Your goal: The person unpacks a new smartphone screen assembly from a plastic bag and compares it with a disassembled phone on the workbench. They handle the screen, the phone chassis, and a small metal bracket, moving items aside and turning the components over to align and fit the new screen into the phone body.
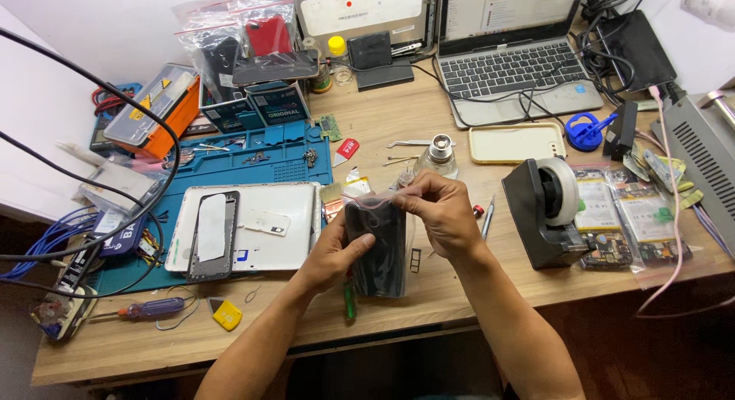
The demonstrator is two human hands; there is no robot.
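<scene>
Both my hands hold a clear zip bag (377, 247) with a black phone inside, upright above the wooden desk (459, 293). My left hand (328, 256) grips the bag's lower left side, thumb across its front. At the bag's top edge, my right hand (439, 212) pinches the red-lined seal. A small glass bottle (439, 155) stands just behind my right hand. A green-handled tool (349, 300) lies under the bag.
A blue repair mat (283, 151) carries a white tablet back (260, 228) and a phone frame (212, 235). A black tape dispenser (550, 208) sits right, bagged phone parts (632, 220) beyond it. A laptop (509, 59) stands at the back, a screwdriver (149, 309) front left.
</scene>
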